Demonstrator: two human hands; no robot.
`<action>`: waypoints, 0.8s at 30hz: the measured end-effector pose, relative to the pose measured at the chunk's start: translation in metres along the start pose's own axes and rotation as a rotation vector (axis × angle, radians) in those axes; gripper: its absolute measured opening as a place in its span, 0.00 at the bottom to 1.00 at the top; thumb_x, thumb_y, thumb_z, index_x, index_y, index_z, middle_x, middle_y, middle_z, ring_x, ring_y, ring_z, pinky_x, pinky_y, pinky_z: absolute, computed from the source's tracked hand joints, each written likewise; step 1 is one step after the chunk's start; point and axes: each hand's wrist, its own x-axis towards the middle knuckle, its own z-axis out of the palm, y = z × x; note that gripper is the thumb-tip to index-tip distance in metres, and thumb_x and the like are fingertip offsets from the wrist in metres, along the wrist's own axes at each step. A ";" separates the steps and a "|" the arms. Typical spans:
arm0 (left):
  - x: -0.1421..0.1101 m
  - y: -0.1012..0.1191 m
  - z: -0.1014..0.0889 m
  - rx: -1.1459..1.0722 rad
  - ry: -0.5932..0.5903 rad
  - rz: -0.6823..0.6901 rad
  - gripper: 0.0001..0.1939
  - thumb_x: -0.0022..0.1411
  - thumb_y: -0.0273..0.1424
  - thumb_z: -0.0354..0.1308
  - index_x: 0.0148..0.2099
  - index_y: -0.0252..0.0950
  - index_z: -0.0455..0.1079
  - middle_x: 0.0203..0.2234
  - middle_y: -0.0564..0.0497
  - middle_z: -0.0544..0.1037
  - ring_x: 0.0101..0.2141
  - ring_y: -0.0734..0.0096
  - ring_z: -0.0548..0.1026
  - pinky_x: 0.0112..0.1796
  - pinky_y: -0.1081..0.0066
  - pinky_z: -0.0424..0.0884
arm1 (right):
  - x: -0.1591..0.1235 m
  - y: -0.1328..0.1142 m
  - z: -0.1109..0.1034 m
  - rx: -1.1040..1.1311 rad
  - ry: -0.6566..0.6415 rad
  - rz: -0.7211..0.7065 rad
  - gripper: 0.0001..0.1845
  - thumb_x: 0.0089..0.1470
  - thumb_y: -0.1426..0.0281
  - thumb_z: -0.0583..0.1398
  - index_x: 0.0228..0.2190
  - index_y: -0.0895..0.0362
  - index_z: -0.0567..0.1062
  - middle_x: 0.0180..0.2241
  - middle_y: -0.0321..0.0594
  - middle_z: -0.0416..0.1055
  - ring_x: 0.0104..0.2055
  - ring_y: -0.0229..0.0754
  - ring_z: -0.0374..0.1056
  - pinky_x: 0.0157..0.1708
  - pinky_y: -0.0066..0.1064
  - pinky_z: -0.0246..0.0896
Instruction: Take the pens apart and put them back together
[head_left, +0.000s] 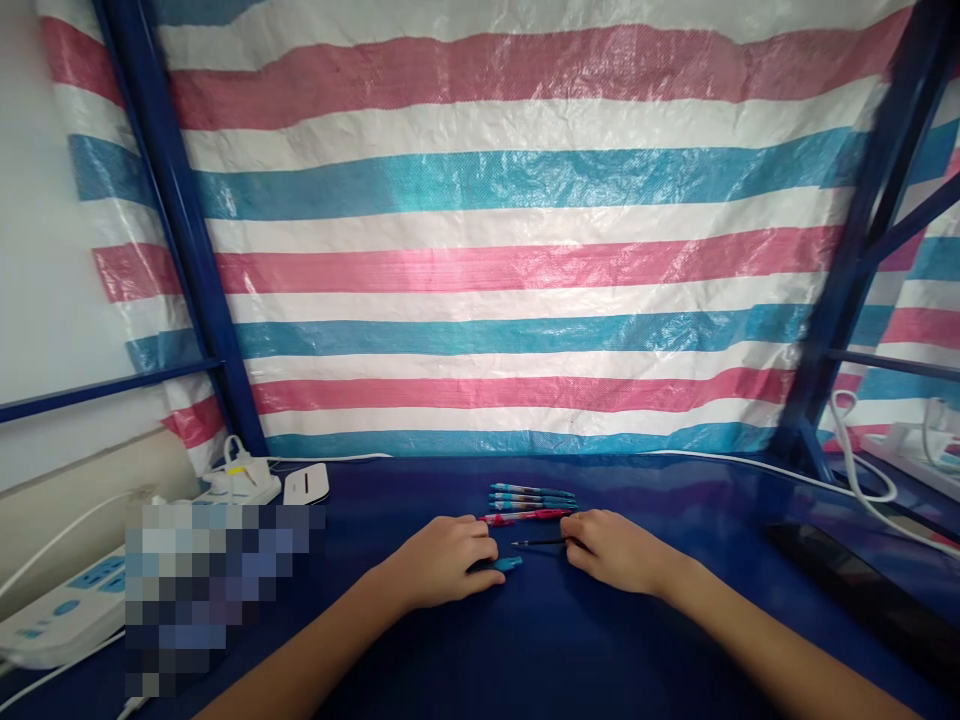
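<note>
Head view: left fingers (pixel 481 549) curl round 1 blue plastic piece (pixel 510 563), right fingers (pixel 576 528) pinch 1 slim, pointed refill (pixel 538 542).

Straight ahead, a striped plastic sheet (pixel 517 270) spans the whole back, pink-red, white and blue bands running across, rippling and creasing as they go! Over on the left stands a dark blue metal post (pixel 174 215), leaning in the view, with a thin crossbar (pixel 90 392) meeting it low down, and beyond that comes a plain whitish panel (pixel 52 220). Across to the right, a matching post (pixel 851 280) frames the other side, more striped sheeting showing behind it. Down below, it's a deep blue tabletop (pixel 525 660), smooth, darkening toward the front. And the light glints brightly off the sheet's wrinkles!
</note>
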 end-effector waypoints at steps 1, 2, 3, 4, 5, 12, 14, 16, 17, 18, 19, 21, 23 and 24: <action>0.000 0.000 -0.001 0.001 -0.006 -0.017 0.09 0.67 0.38 0.59 0.39 0.38 0.73 0.33 0.53 0.76 0.35 0.66 0.75 0.35 0.71 0.64 | 0.000 0.000 0.000 0.001 -0.001 0.004 0.10 0.60 0.73 0.50 0.29 0.56 0.70 0.33 0.42 0.75 0.33 0.43 0.70 0.32 0.30 0.53; 0.000 0.001 -0.002 0.002 -0.012 -0.031 0.09 0.67 0.38 0.58 0.40 0.38 0.73 0.33 0.53 0.76 0.35 0.66 0.75 0.35 0.71 0.64 | 0.000 -0.001 0.000 0.003 -0.002 0.008 0.10 0.60 0.73 0.50 0.29 0.56 0.70 0.33 0.42 0.75 0.34 0.43 0.70 0.32 0.30 0.53; 0.000 0.002 -0.003 0.005 -0.021 -0.045 0.09 0.67 0.38 0.58 0.40 0.38 0.73 0.33 0.53 0.76 0.35 0.65 0.75 0.35 0.71 0.64 | 0.000 -0.002 0.001 0.005 -0.003 0.012 0.10 0.60 0.73 0.50 0.29 0.56 0.70 0.33 0.41 0.75 0.34 0.43 0.70 0.32 0.30 0.53; 0.000 0.003 -0.004 0.007 -0.031 -0.056 0.08 0.67 0.37 0.58 0.40 0.38 0.72 0.33 0.53 0.76 0.35 0.65 0.75 0.34 0.71 0.63 | 0.000 -0.003 0.001 0.006 -0.004 0.016 0.10 0.60 0.72 0.50 0.29 0.56 0.70 0.33 0.41 0.75 0.34 0.43 0.70 0.32 0.30 0.53; 0.000 0.003 -0.005 0.008 -0.043 -0.066 0.08 0.67 0.37 0.59 0.40 0.38 0.72 0.33 0.53 0.76 0.35 0.65 0.75 0.34 0.71 0.63 | 0.000 -0.004 0.001 0.005 -0.004 0.021 0.10 0.60 0.72 0.50 0.29 0.56 0.70 0.33 0.41 0.75 0.34 0.43 0.70 0.32 0.30 0.53; 0.000 0.003 -0.007 0.012 -0.072 -0.120 0.12 0.67 0.39 0.57 0.34 0.37 0.67 0.29 0.54 0.75 0.31 0.66 0.75 0.27 0.71 0.56 | 0.001 -0.003 0.002 -0.003 -0.003 0.060 0.10 0.60 0.73 0.50 0.30 0.56 0.70 0.34 0.42 0.75 0.34 0.43 0.71 0.32 0.30 0.52; 0.001 0.003 -0.006 0.015 -0.078 -0.132 0.13 0.67 0.39 0.56 0.33 0.38 0.66 0.28 0.54 0.75 0.30 0.66 0.74 0.25 0.71 0.54 | 0.001 -0.003 0.002 0.000 -0.008 0.065 0.10 0.60 0.73 0.50 0.31 0.56 0.70 0.34 0.42 0.75 0.34 0.44 0.71 0.32 0.30 0.52; 0.001 0.003 -0.008 0.017 -0.094 -0.152 0.14 0.67 0.40 0.56 0.32 0.38 0.66 0.27 0.54 0.75 0.29 0.66 0.74 0.25 0.70 0.53 | 0.001 -0.003 0.001 0.004 -0.014 0.065 0.10 0.60 0.73 0.50 0.31 0.56 0.70 0.34 0.42 0.75 0.35 0.44 0.71 0.32 0.30 0.52; 0.001 0.003 -0.010 0.015 -0.099 -0.170 0.14 0.66 0.42 0.57 0.32 0.38 0.66 0.27 0.54 0.75 0.28 0.65 0.74 0.24 0.70 0.52 | 0.001 -0.003 0.001 0.005 -0.015 0.065 0.10 0.60 0.73 0.50 0.31 0.56 0.70 0.34 0.42 0.75 0.35 0.44 0.71 0.32 0.30 0.52; 0.001 0.003 -0.012 0.011 -0.102 -0.191 0.15 0.65 0.43 0.57 0.33 0.38 0.66 0.26 0.54 0.75 0.27 0.64 0.74 0.24 0.70 0.52 | 0.001 -0.003 0.001 0.006 -0.016 0.063 0.10 0.60 0.73 0.50 0.31 0.56 0.70 0.34 0.42 0.75 0.35 0.44 0.71 0.32 0.30 0.52; 0.001 0.003 -0.014 0.007 -0.101 -0.215 0.15 0.64 0.45 0.58 0.34 0.38 0.66 0.25 0.54 0.75 0.27 0.64 0.74 0.24 0.70 0.52 | 0.001 -0.003 0.001 0.006 -0.017 0.062 0.10 0.60 0.73 0.50 0.31 0.56 0.70 0.34 0.43 0.75 0.35 0.44 0.71 0.32 0.30 0.52; 0.000 0.002 -0.018 0.005 -0.091 -0.259 0.15 0.64 0.45 0.56 0.34 0.38 0.65 0.24 0.54 0.75 0.27 0.63 0.74 0.24 0.70 0.52 | 0.001 -0.004 0.001 0.005 -0.019 0.061 0.10 0.60 0.73 0.51 0.31 0.56 0.70 0.34 0.43 0.75 0.35 0.44 0.71 0.32 0.30 0.52; -0.002 -0.001 -0.021 0.012 -0.085 -0.292 0.14 0.67 0.41 0.52 0.32 0.38 0.64 0.24 0.53 0.75 0.27 0.63 0.74 0.25 0.71 0.53 | 0.000 -0.004 0.000 0.006 -0.021 0.061 0.10 0.60 0.73 0.51 0.31 0.56 0.70 0.34 0.43 0.75 0.34 0.44 0.71 0.32 0.30 0.52; -0.003 -0.004 -0.021 0.009 -0.086 -0.308 0.13 0.68 0.38 0.50 0.32 0.38 0.64 0.25 0.53 0.75 0.28 0.63 0.74 0.26 0.71 0.54 | 0.000 -0.004 0.000 0.007 -0.021 0.061 0.10 0.60 0.73 0.51 0.31 0.57 0.70 0.34 0.43 0.75 0.34 0.44 0.70 0.32 0.31 0.52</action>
